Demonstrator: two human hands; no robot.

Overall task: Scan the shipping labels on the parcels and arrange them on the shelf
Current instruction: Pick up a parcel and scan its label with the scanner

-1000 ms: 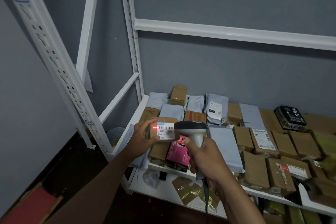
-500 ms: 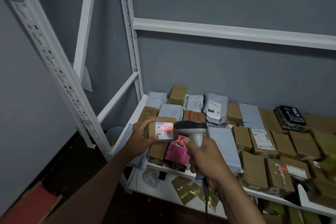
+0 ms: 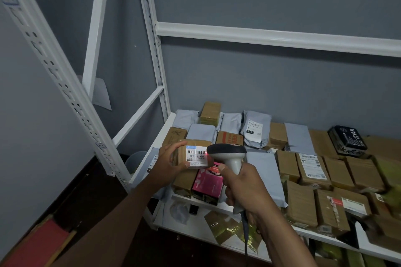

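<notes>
My left hand [image 3: 168, 163] grips a small brown parcel [image 3: 194, 154] above the shelf's left end, its white barcode label [image 3: 196, 156] facing me. My right hand [image 3: 243, 186] grips the handle of a grey barcode scanner [image 3: 227, 154] whose dark head points left at the label from a few centimetres away. A red glow shows at the scanner's nose beside the label's right edge. Below them lies a pink box [image 3: 209, 182] among other parcels on the white shelf [image 3: 217, 202].
Several brown boxes [image 3: 303, 201] and grey mailer bags [image 3: 256, 128] cover the shelf to the right, with a black packet [image 3: 347, 140] at the back. White slotted uprights [image 3: 56, 80] and a cross rail [image 3: 277, 38] frame the rack. A lower shelf holds gold wrappers [image 3: 230, 230].
The red scan light moved from the label's left side across its middle to the scanner's nose. The parcel and scanner stayed close together; the view shifted slightly.
</notes>
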